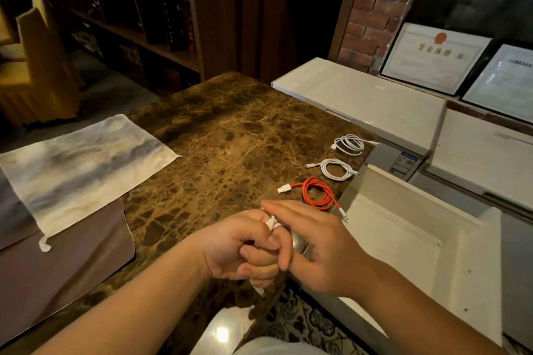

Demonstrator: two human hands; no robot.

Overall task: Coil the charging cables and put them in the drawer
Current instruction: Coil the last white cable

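Cables are the business here: three lie already coiled along the right edge of the marble table [230, 135], a red cable [316, 192] nearest the hands, a white cable [336, 169] above it in the frame, and a second white coil [349, 145] higher still toward the right. A fourth, white, is bunched inside the left hand [242, 245], whose fingers are curled tight round it, loops showing at the top of the fist and a tail poking out below. The right hand [320, 242] lies against the left, fingers mostly straight and laid over the bundle; whether it pinches any strand cannot be told. The open white drawer [403, 228] sits directly right of both hands, just past the table edge, so the right hand is nearer it. The held bundle's long axis runs roughly up and down the frame. It looks nearly wound, so the drop into the drawer likely comes soon.
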